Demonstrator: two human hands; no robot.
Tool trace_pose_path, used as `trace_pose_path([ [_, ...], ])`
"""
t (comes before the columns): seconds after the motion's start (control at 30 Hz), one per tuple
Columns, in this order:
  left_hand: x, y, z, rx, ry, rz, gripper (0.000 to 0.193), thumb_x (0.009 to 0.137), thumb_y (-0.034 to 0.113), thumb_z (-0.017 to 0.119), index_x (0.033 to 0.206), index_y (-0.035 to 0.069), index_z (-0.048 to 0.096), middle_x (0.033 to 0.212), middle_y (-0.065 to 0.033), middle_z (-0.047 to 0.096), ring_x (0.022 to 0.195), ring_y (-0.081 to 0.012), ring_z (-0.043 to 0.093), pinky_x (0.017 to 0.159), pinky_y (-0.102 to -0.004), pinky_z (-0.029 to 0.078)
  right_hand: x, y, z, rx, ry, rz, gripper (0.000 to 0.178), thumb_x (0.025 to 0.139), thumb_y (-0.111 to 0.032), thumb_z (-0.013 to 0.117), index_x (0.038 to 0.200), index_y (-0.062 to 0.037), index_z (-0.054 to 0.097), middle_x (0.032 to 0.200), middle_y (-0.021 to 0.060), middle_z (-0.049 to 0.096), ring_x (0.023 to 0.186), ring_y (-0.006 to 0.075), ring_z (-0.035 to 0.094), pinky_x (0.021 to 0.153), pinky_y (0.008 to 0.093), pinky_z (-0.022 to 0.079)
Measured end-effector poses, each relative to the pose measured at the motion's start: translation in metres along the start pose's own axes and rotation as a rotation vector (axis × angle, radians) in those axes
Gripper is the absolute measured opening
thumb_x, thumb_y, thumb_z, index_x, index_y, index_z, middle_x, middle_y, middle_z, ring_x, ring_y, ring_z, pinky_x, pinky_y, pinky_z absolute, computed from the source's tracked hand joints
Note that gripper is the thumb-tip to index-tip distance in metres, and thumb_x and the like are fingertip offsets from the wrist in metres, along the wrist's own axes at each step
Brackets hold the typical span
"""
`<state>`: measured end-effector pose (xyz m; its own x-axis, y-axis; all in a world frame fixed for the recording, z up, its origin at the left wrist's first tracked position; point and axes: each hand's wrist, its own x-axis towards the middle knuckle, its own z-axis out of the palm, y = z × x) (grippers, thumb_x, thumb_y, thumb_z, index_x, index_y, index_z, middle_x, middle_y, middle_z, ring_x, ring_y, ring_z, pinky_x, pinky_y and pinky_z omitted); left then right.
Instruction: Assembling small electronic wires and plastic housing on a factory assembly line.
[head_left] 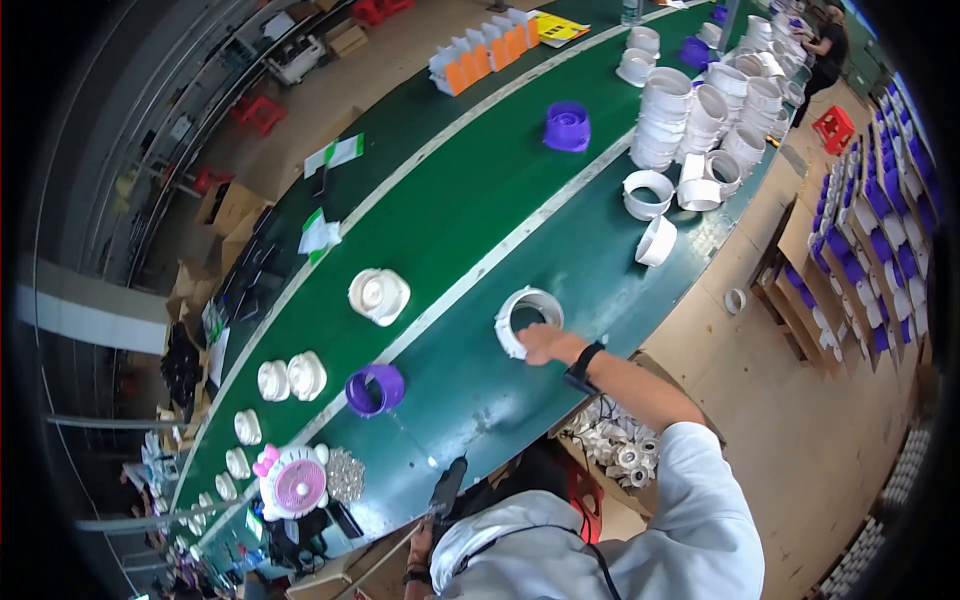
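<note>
My right hand (543, 343), with a black band on its wrist, is closed on the near rim of a white plastic ring (541, 299) on the table. My left hand (421, 543) is low beside my body at the table's front edge, its fingers partly hidden. It appears closed around the lower end of a dark stick-shaped tool (451, 486), whose exact kind I cannot make out. Left of the white ring, a purple ring (375, 390) sits by the pale strip edging the belt.
A green conveyor belt (450, 240) carries white housings (379, 296) and a purple one (567, 127). White rings (662, 118) stand stacked at the far right. A pink-and-white fan (298, 482) and clear bag of small parts (346, 474) lie at left. Below is a box of white parts (620, 445).
</note>
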<state>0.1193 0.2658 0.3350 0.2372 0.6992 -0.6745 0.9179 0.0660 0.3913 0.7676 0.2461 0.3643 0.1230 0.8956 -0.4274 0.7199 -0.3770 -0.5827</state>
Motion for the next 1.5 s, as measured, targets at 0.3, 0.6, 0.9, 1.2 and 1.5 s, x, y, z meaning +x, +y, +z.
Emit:
trace_pose_path([
  [0.3,0.004,0.015,0.018,-0.325,0.028,0.006,0.028,0.1,0.023,0.06,0.112,0.001,0.071,0.097,-0.0067,0.073,0.088,-0.0153,0.064,0.08,-0.0311,0.053,0.016,-0.121,0.107,-0.12,0.195,-0.359,0.027,0.077,-0.007,0.066,0.105,-0.0069,0.068,0.1,0.0172,0.072,0.099,0.0351,0.069,0.091,0.0484,0.05],
  [0.6,-0.021,-0.002,0.024,-0.291,0.066,-0.114,0.023,0.101,0.02,0.059,0.107,0.001,0.072,0.098,-0.0068,0.073,0.09,-0.0162,0.065,0.08,-0.0314,0.052,-0.104,0.049,-0.034,0.021,1.214,0.408,0.068,0.07,-0.016,0.077,0.13,-0.0001,0.051,0.132,0.0269,0.053,0.123,0.0448,0.05,0.101,0.0526,0.043],
  [0.9,-0.034,0.018,-0.016,-0.047,-0.066,0.125,0.027,0.098,0.025,0.061,0.11,0.003,0.07,0.095,-0.0072,0.072,0.083,-0.0211,0.066,0.072,-0.0402,0.053,-0.108,0.245,-0.064,0.438,1.437,0.542,0.046,0.091,-0.008,0.062,0.134,-0.004,0.047,0.107,0.0233,0.067,0.095,0.0373,0.068,0.086,0.0474,0.053],
  [1.2,0.059,0.102,-0.009,0.052,-0.044,0.426,0.027,0.096,0.026,0.063,0.11,0.003,0.069,0.093,-0.0068,0.071,0.081,-0.0204,0.066,0.069,-0.039,0.052,-0.037,0.372,-0.179,0.326,1.202,0.986,0.049,0.093,-0.03,0.052,0.13,0.0018,0.052,0.124,0.0345,0.059,0.12,0.0523,0.053,0.098,0.0554,0.045],
  [1.5,-0.014,0.046,-0.018,0.144,0.166,0.458,0.028,0.094,0.026,0.065,0.109,0.003,0.069,0.091,-0.0064,0.07,0.079,-0.0197,0.065,0.066,-0.0378,0.052,-0.011,0.358,-0.145,0.88,0.864,0.856,0.055,0.084,-0.014,0.061,0.137,-0.0043,0.052,0.123,0.0245,0.066,0.104,0.0453,0.068,0.083,0.0498,0.061],
])
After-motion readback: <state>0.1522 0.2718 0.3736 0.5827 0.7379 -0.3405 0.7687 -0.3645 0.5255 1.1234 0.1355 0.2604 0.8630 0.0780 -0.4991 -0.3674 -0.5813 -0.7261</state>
